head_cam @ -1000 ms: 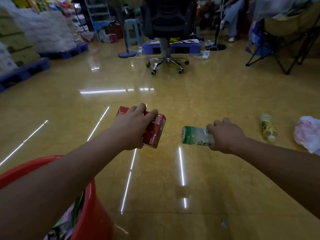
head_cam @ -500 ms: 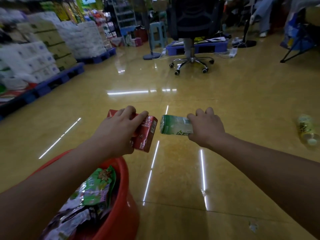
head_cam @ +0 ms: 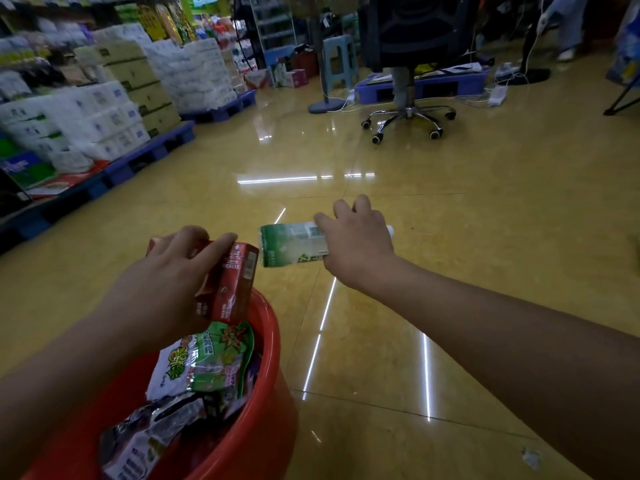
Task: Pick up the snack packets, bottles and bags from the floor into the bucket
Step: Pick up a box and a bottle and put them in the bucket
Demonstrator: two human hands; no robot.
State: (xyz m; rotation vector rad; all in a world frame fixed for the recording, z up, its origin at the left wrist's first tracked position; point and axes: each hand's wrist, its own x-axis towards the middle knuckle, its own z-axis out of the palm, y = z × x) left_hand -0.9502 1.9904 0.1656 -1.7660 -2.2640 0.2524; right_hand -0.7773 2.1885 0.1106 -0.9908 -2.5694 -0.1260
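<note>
1. Head view, near left: the left hand (head_cam: pixel 166 271) is clamped over the top of a red rectangular cardboard carton (head_cam: pixel 230 285), thumb on one side and fingers wrapped down the other. The carton tilts with its lower end right above the far rim of the round red plastic bucket (head_cam: pixel 277 344).
2. Same view, centre: the right hand (head_cam: pixel 356 237) grips a green-and-white plastic bottle (head_cam: pixel 294 245) from above, fingers curled round the cap-end half. The bottle is held off the glossy yellow floor (head_cam: pixel 450 271).
3. Here's the relation that matters: the bottle lies sideways, long axis left to right, base pointing left at the carton and almost touching it. It sits beyond the bucket's rim and to its right, not over the opening.
4. The bucket is already well filled, with a green-and-white foil snack packet (head_cam: pixel 207 362) on top of the crumpled packets.
5. My call: the carton is the nearer load and can simply drop. The bottle needs carrying nearer and left, base first, before it clears the rim.
</note>
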